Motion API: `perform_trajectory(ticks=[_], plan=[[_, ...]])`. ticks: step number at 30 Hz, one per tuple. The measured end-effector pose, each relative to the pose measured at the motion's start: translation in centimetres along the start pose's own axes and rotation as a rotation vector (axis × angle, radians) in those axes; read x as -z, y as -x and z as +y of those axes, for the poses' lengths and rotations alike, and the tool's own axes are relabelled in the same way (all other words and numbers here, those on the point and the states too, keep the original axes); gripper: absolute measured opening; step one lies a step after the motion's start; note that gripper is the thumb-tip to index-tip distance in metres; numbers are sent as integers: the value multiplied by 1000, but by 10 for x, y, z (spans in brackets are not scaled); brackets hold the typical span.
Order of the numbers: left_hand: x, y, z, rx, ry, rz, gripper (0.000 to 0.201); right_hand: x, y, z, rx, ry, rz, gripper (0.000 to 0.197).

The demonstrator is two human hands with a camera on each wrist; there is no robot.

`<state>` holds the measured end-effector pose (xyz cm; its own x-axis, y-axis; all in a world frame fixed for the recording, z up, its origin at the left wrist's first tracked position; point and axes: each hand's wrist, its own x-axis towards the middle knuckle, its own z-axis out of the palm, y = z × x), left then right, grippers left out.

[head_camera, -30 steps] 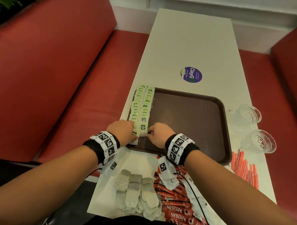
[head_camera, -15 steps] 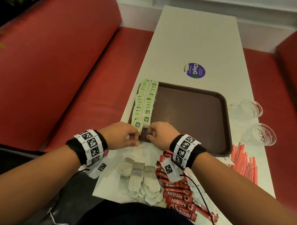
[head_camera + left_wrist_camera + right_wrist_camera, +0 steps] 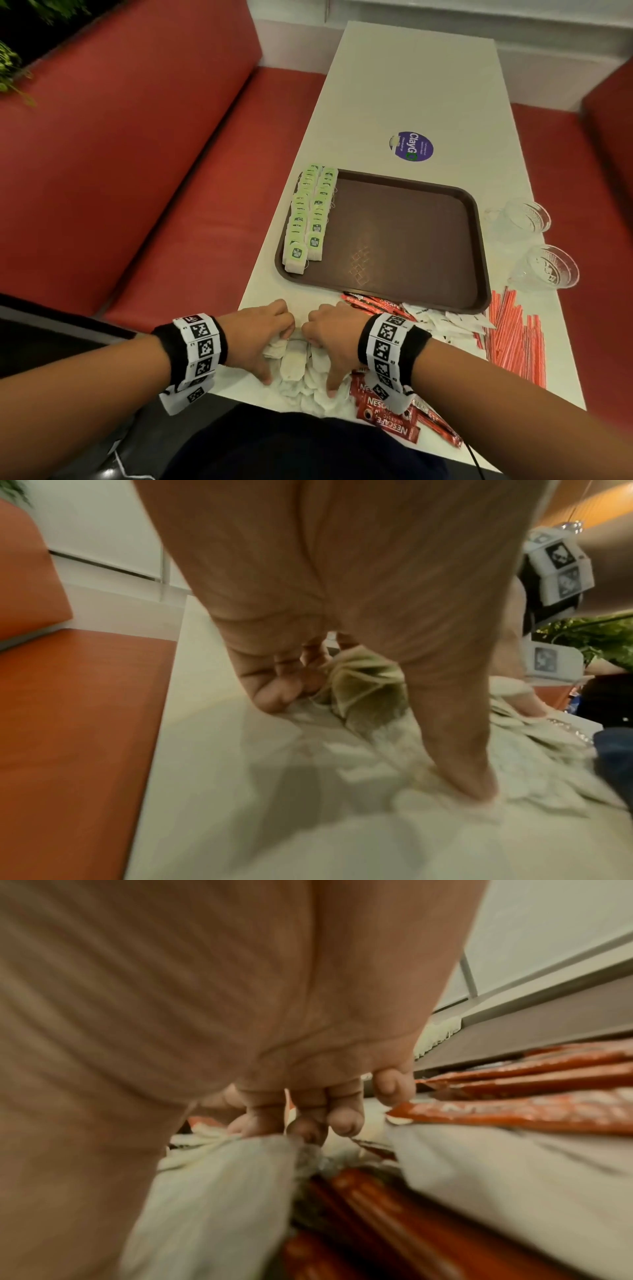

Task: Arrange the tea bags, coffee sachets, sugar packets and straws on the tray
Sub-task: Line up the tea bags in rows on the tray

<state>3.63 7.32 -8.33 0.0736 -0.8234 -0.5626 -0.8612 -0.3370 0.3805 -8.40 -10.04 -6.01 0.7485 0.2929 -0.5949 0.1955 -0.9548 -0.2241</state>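
1. Your left hand and right hand curl fingers around the loose tea bags at the table's near edge.
2. Your hands hide the pile's top.
3. Both wrist views are blurred.
4. Tagged tea bags line the tray's left side.

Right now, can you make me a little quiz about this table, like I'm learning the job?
1. True or false: the red coffee sachets are already on the brown tray.
2. Which things lie in two rows along the tray's left edge? A) striped straws B) green-tagged tea bags C) glass cups
3. Fill in: both hands, left hand and right hand, are gathering the pile of loose white ____ at the table's near edge.

Key: 1 false; 2 B; 3 tea bags.
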Motion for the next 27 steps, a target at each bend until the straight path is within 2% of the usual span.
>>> perform_trajectory(ticks=[5,9,12,17,22,25,27], plan=[[1,-16,-6,16,24,70,58,-1,-3,3,-48,-3,45,62],[20,-26,-8,71,19,145,52,8,-8,15,-129,-43,93,60],[33,-27,-8,85,10,172,57,14,-9,23,-188,-139,143,49],[38,-24,0,-12,-275,268,73,15,-6,29,-201,-253,164,32],[31,-28,4,-142,-222,349,42,16,0,37,-235,-361,191,32],[33,-30,4,-141,-207,372,35,17,3,42,-241,-397,210,33],[39,-30,6,-121,-117,340,31,17,5,45,-240,-429,214,34]])
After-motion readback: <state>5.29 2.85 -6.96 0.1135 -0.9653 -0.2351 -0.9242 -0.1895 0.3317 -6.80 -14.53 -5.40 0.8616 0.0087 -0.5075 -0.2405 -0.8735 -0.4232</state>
